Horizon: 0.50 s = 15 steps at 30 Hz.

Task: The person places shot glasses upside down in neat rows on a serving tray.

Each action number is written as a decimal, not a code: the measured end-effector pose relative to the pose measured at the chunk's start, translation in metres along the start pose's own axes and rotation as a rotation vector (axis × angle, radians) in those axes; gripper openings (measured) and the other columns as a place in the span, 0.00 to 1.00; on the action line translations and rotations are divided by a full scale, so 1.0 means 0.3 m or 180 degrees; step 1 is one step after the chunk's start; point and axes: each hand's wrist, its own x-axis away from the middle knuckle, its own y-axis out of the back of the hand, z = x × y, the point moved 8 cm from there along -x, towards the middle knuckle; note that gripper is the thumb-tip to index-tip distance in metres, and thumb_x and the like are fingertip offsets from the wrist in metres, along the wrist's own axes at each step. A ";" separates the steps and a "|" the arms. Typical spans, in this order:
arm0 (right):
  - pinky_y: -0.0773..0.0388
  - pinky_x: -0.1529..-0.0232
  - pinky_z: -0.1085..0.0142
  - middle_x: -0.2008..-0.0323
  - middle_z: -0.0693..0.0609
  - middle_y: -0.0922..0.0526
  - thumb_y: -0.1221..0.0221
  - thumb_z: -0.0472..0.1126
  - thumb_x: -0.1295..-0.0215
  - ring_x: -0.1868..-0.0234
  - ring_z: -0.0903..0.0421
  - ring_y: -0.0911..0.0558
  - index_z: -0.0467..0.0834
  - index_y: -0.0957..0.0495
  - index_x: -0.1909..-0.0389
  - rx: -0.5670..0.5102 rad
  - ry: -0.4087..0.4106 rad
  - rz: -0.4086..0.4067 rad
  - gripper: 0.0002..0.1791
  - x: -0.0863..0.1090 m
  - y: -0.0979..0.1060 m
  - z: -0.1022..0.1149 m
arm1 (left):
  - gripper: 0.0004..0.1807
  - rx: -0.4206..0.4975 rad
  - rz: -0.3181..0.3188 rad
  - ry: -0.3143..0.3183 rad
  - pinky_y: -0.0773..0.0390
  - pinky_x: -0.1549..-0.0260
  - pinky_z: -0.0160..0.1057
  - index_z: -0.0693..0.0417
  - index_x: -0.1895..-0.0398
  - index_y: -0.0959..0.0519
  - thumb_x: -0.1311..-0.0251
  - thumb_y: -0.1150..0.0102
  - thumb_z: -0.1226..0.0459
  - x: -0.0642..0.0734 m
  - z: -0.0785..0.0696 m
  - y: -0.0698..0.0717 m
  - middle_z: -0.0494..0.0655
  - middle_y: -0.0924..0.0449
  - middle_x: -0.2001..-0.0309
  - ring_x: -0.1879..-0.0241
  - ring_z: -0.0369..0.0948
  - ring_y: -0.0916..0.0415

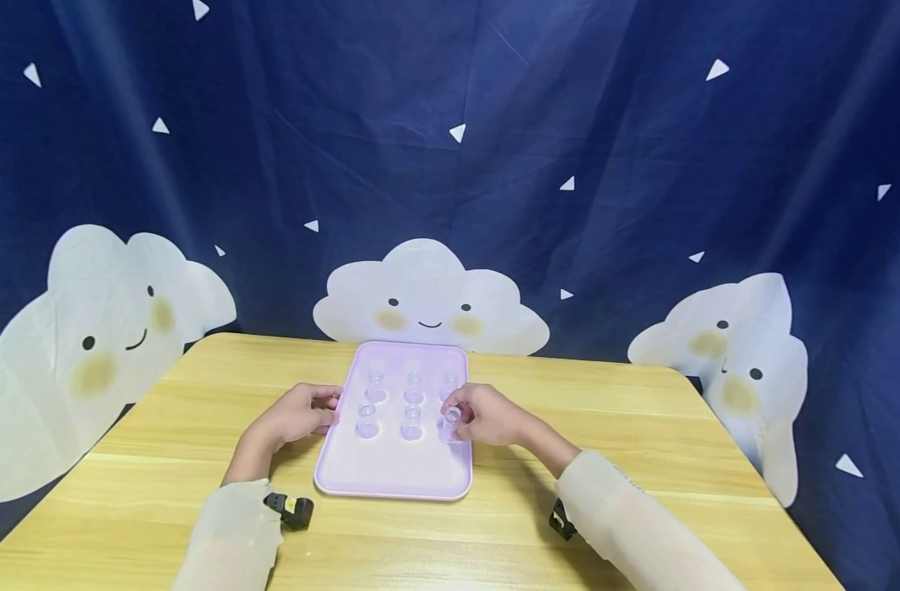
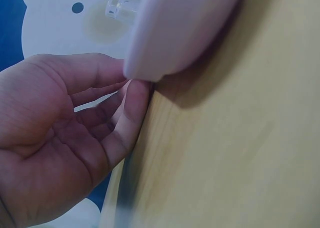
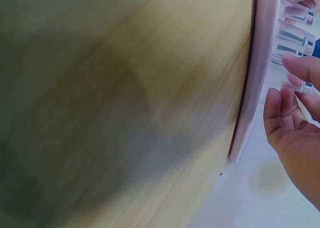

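A pale purple tray [image 1: 391, 472] lies on the wooden table with small clear bottles standing on it in two rows, among them one at the front left [image 1: 367, 423] and one at the front middle [image 1: 411, 424]. At the tray's left edge, my left hand [image 1: 300, 413] holds the rim with its fingertips; the left wrist view has one fingertip against the tray's side and another below it. My right hand [image 1: 492, 416] pinches the front right bottle [image 1: 453, 416] between thumb and fingers, partly covering it. Behind that hand, the back right bottle [image 1: 451, 382] shows only in part.
The wooden table [image 1: 598, 492] reaches out on both sides of the tray. A dark blue curtain [image 1: 391, 107] with white clouds hangs right behind its far edge. Each wrist carries a small black device, one at the left sleeve [image 1: 291, 510].
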 end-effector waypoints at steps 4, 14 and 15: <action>0.24 0.65 0.70 0.72 0.53 0.22 0.32 0.27 0.47 0.69 0.61 0.25 0.35 0.16 0.56 -0.0038 -0.0010 -0.0002 0.15 0.001 0.001 0.001 | 0.28 -0.0013 -0.0003 -0.0010 0.14 0.56 0.43 0.73 0.32 0.30 0.36 0.42 0.74 -0.001 -0.002 0.000 0.59 0.22 0.48 0.54 0.46 0.23; 0.23 0.67 0.71 0.71 0.53 0.21 0.31 0.27 0.46 0.71 0.63 0.24 0.35 0.17 0.56 -0.0103 -0.0071 0.0005 0.15 0.004 -0.003 0.001 | 0.27 -0.0066 -0.0022 -0.0011 0.14 0.56 0.43 0.73 0.33 0.29 0.37 0.42 0.74 0.003 -0.006 0.001 0.59 0.21 0.49 0.54 0.46 0.23; 0.22 0.67 0.71 0.71 0.53 0.21 0.31 0.27 0.46 0.71 0.63 0.24 0.35 0.17 0.56 -0.0106 -0.0075 0.0005 0.15 0.004 -0.003 0.000 | 0.27 -0.0066 -0.0022 -0.0012 0.14 0.56 0.43 0.73 0.33 0.29 0.37 0.42 0.74 0.003 -0.007 0.002 0.59 0.21 0.49 0.54 0.46 0.23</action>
